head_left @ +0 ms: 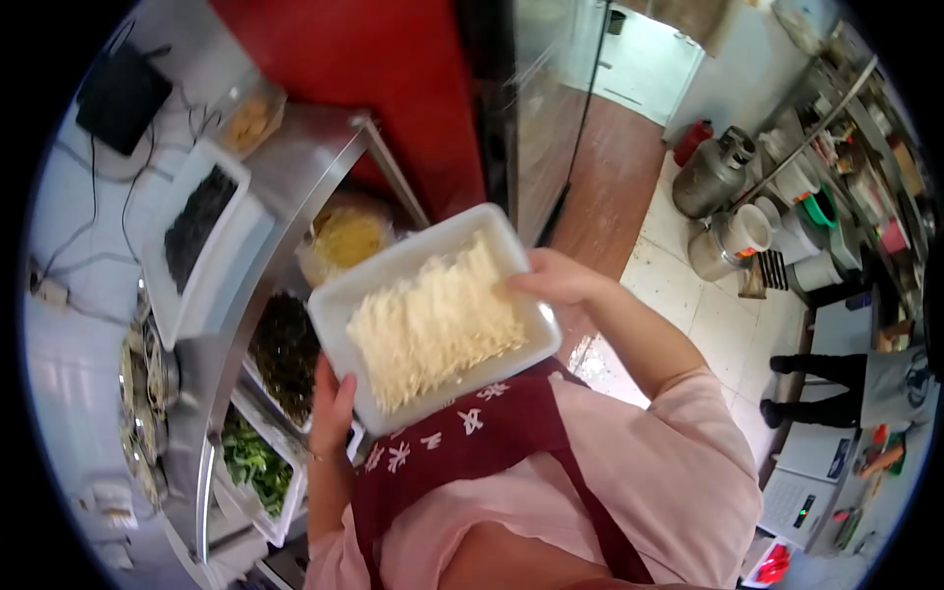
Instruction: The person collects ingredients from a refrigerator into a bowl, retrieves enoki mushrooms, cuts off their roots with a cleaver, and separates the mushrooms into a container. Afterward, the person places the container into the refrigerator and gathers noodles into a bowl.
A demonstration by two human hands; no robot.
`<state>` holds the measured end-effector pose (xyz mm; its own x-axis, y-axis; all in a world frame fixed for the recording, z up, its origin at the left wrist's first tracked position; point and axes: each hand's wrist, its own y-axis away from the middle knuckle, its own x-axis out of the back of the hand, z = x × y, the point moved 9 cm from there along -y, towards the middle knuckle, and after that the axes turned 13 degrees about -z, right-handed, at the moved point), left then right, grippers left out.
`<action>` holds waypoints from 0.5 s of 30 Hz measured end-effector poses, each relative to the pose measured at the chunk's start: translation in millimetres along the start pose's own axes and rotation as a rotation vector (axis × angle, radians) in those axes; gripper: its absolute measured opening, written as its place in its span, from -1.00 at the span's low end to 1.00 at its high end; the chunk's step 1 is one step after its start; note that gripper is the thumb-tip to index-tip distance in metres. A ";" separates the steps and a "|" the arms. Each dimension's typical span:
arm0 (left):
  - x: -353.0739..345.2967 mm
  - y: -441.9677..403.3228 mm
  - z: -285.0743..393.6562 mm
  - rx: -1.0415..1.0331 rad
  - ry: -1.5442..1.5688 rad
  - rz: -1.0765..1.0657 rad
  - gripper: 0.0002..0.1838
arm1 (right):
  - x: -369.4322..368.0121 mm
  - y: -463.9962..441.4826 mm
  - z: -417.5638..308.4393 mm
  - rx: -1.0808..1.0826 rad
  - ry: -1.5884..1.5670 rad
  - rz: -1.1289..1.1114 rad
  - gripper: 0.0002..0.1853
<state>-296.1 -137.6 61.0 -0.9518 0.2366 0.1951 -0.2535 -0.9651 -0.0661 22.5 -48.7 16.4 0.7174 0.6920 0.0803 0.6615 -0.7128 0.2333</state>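
A white rectangular tray [539,339] is held up in front of my chest, slightly tilted. Pale, thin enoki-like mushrooms [433,320] lie in it in a row. My left hand [333,405] grips the tray's lower left edge, thumb on the rim. At the upper right corner, my right hand [556,277] has its thumb over the rim, its other fingers hidden beneath. Just left of the tray are a container of dark leafy food [285,354] and a bag of yellow food [346,238].
Green leaves [258,464] fill a white tray at lower left. A white tray of black food [200,226] stands on the steel shelf [320,147]. Gas cylinders [710,175] and loaded shelves are at right. Another person [836,388] stands at far right.
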 end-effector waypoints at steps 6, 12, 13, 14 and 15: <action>-17.0 36.3 -82.2 0.406 0.465 0.077 -0.44 | -4.8 -25.5 -18.5 -0.134 0.050 -0.208 -0.61; -44.1 56.0 -61.2 0.361 0.501 0.240 -0.42 | 13.9 -44.7 -93.2 0.513 1.593 0.060 -0.77; -44.8 69.0 -66.9 0.368 0.530 0.245 -0.41 | 10.9 -50.2 -87.0 0.426 1.629 0.061 -0.81; -53.9 66.4 -65.8 0.339 0.525 0.268 -0.41 | 22.5 -54.2 -92.3 0.462 1.646 0.063 -0.81; -59.4 75.6 -72.3 0.392 0.534 0.291 -0.41 | 18.2 -63.6 -72.5 0.370 1.920 -0.078 -0.78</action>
<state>-271.2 -216.5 -26.3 -0.9510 -0.1105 -0.2888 0.0085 -0.9429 0.3329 -22.4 17.5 73.3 -0.2915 -0.2773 0.9155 0.8635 -0.4881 0.1271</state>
